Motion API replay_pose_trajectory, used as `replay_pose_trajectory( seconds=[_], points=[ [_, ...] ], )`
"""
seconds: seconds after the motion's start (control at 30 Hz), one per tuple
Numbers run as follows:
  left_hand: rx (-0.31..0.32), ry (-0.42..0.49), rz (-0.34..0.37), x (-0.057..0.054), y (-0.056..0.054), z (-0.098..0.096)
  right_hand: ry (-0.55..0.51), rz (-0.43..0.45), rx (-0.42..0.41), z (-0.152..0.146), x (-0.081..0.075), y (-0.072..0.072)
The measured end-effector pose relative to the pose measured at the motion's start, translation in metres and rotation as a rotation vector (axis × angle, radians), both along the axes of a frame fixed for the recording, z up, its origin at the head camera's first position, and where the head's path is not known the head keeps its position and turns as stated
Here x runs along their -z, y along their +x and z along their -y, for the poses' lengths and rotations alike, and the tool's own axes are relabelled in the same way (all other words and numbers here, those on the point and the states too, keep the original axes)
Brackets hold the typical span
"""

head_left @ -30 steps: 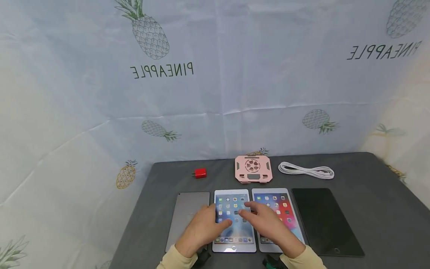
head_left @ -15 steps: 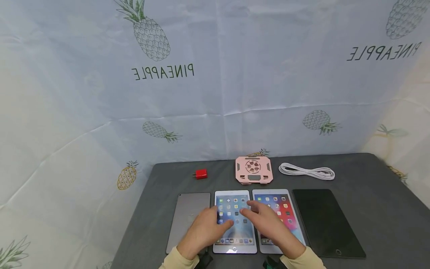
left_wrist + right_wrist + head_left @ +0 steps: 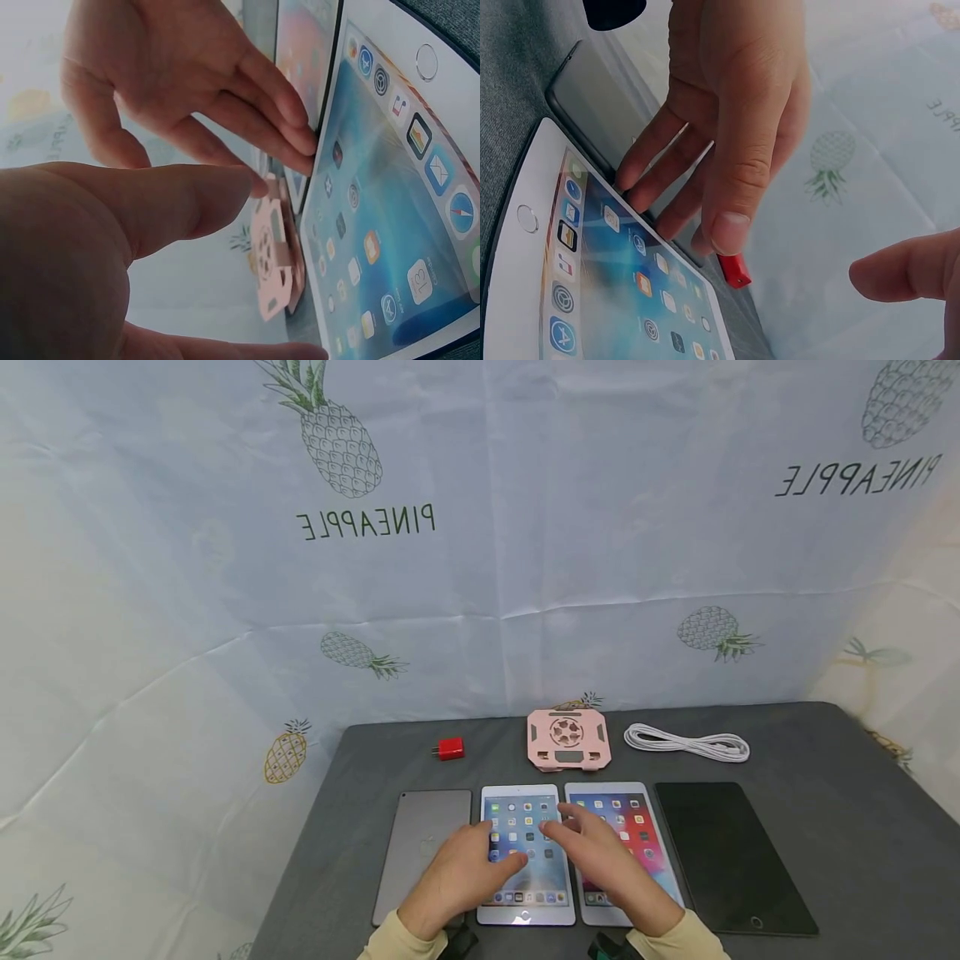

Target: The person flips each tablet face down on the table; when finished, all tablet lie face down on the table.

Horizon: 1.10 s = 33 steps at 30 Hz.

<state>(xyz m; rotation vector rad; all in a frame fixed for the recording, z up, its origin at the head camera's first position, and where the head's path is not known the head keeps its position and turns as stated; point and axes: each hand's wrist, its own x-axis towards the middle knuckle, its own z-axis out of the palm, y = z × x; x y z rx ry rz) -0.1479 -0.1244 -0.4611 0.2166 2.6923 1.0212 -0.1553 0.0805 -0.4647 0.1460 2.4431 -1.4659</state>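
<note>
A white tablet with a lit blue home screen lies between my hands, its round button toward me. My left hand is at its left edge, fingers loosely extended, thumb over the screen. In the right wrist view the left fingertips run along that edge. My right hand is at the right edge, overlapping a second white tablet with a red and blue screen. In the left wrist view the right fingertips are right at the first tablet's rim. Neither hand curls round anything.
A grey tablet, back up, lies at left; a dark-screened tablet at right. Behind them are a red charger plug, a pink stand and a coiled white cable. A pineapple-print cloth hangs behind the grey table.
The head view shifts slightly, moving everything a little to the right. Both hands stay beside the white tablet almost unchanged, the left thumb marginally further over the screen.
</note>
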Motion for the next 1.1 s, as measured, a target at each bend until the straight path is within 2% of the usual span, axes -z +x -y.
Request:
replay_pose_trajectory(
  seconds=[0.2, 0.57, 0.83, 1.1],
  points=[
    [-0.008, 0.02, 0.017, -0.001, 0.0, 0.0, -0.001, 0.012, 0.006, -0.001, 0.003, -0.001],
    [-0.022, 0.039, 0.034, -0.002, -0.002, -0.001, -0.032, 0.027, 0.031, -0.001, -0.002, 0.0],
    [-0.037, 0.024, 0.037, -0.002, -0.002, -0.001, -0.107, 0.042, 0.064, -0.003, -0.005, 0.0],
    [-0.067, 0.042, 0.073, -0.004, -0.002, 0.001, -0.234, 0.028, 0.083, -0.005, -0.009, 0.002]
  ],
)
